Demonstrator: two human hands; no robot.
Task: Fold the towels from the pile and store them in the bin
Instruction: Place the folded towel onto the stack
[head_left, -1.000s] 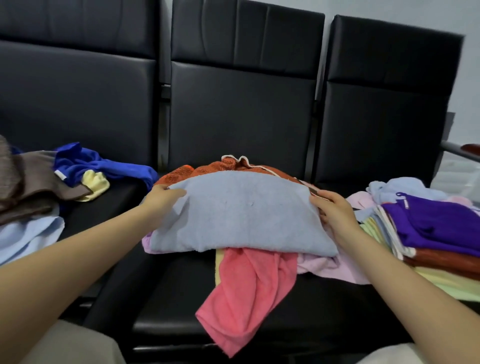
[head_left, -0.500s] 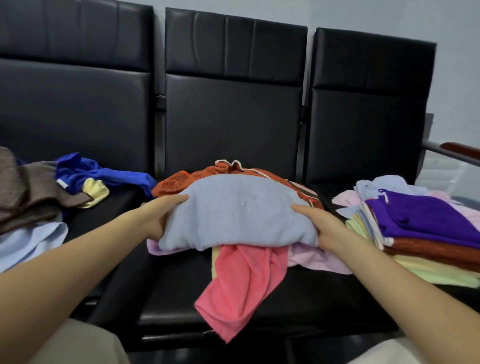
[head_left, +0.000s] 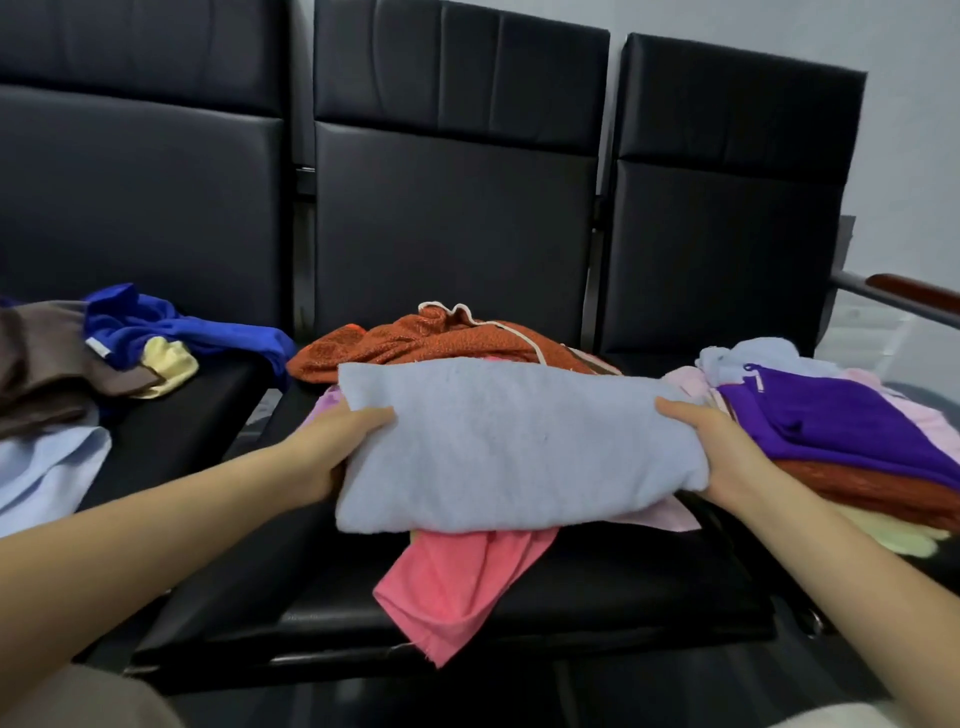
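Both hands grip a folded towel.
Left hand (head_left: 332, 452) at 9 o'clock and right hand (head_left: 727, 457) at 3 o'clock pinch the light blue towel (head_left: 519, 447) over the pile (head_left: 447, 338).

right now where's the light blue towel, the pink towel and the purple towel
light blue towel (head_left: 514, 447), head view, middle of its folded top face
pink towel (head_left: 457, 587), head view, part hanging over the seat edge
purple towel (head_left: 841, 421), head view, top face on the right stack
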